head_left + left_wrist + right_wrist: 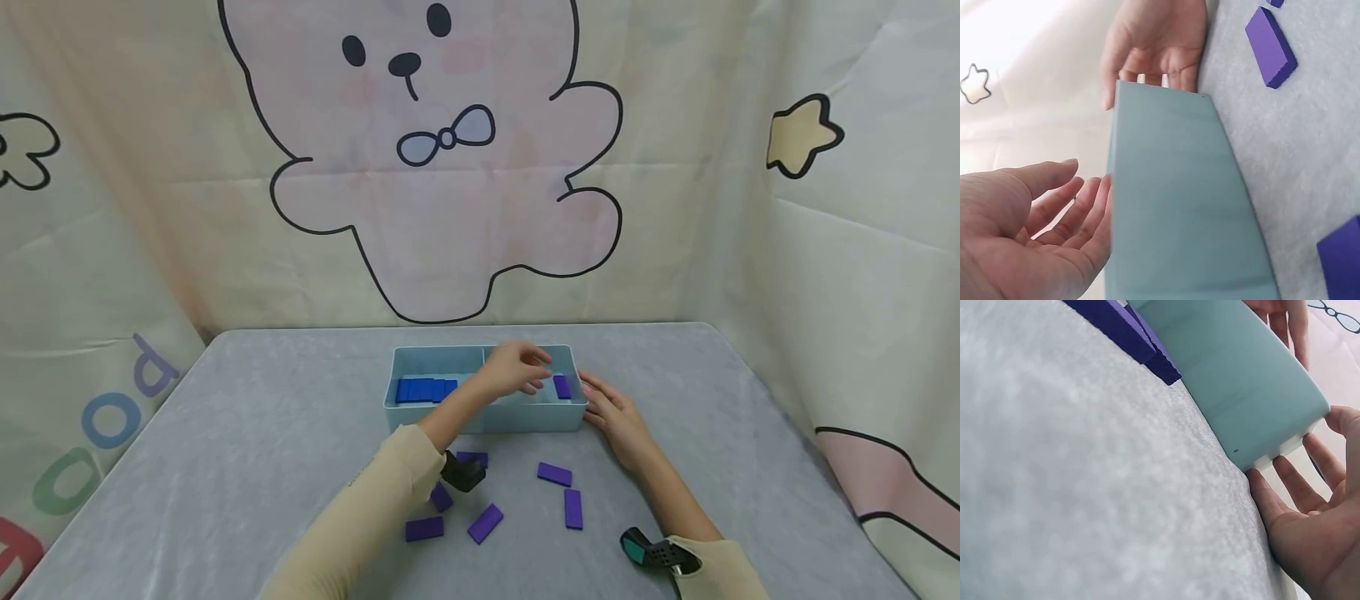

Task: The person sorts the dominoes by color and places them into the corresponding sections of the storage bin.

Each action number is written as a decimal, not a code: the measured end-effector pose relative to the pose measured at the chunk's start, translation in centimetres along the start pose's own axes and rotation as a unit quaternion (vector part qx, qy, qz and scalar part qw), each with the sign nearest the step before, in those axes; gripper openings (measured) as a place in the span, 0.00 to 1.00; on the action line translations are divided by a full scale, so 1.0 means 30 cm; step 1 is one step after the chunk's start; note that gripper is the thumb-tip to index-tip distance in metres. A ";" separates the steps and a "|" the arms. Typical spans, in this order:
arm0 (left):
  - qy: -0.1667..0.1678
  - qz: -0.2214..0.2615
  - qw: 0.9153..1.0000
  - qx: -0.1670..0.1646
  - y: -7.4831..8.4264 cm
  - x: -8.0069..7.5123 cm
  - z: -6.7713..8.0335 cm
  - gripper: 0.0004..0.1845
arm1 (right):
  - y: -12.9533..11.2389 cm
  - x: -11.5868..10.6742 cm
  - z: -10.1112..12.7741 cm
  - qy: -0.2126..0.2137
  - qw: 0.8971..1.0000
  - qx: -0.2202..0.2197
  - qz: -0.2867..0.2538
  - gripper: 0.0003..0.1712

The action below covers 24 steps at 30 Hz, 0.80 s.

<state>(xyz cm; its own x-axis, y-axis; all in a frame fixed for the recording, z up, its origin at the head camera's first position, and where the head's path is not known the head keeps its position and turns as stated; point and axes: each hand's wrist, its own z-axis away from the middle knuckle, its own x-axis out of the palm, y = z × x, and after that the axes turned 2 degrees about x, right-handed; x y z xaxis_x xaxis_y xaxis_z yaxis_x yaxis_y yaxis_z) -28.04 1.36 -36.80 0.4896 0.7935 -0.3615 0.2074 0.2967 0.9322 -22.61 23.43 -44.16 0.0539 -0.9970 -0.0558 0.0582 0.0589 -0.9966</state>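
While both hands lie slack — six purple tiles outside tray, one inside.

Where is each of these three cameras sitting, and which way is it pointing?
Head: worn on the head, looking forward and down at the grey table, the light blue tray and loose purple blocks; both forearms, left hand over the tray, right hand at its right end.
Left wrist: looks along the tray's outer wall; shows the left hand open, the right hand beyond.
Right wrist: low on the table, facing the tray; shows the right hand.
Shared: all show the tray.
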 end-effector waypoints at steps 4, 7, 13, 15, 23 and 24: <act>0.016 -0.014 0.999 0.037 0.005 -0.019 0.025 0.16 | 0.004 0.001 -0.003 0.002 1.000 -0.002 0.002 0.32; 0.035 -0.013 0.998 0.059 0.011 -0.034 0.050 0.16 | 0.009 0.000 -0.005 -0.002 1.000 -0.004 0.003 0.32; 0.080 -0.008 0.993 0.091 0.020 -0.060 0.111 0.15 | 0.010 0.000 -0.004 -0.004 1.000 -0.006 0.005 0.33; 0.093 -0.007 0.991 0.098 0.024 -0.068 0.135 0.15 | 0.008 0.002 -0.004 -0.002 1.000 -0.004 0.007 0.33; 0.119 -0.025 0.986 0.116 0.027 -0.096 0.233 0.14 | -0.002 0.003 0.001 0.009 1.000 0.014 0.011 0.33; 0.121 -0.030 0.985 0.115 0.026 -0.099 0.245 0.14 | -0.002 0.003 0.001 0.008 1.000 0.014 0.010 0.33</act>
<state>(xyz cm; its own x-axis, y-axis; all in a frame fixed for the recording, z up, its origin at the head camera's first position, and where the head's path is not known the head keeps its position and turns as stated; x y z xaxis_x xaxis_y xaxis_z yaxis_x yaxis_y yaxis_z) -23.10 -4.67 -35.14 0.2594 0.8903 -0.3744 0.4304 0.2405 0.8700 -22.58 23.34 -44.09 0.0399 -0.9962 -0.0777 0.0847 0.0808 -0.9931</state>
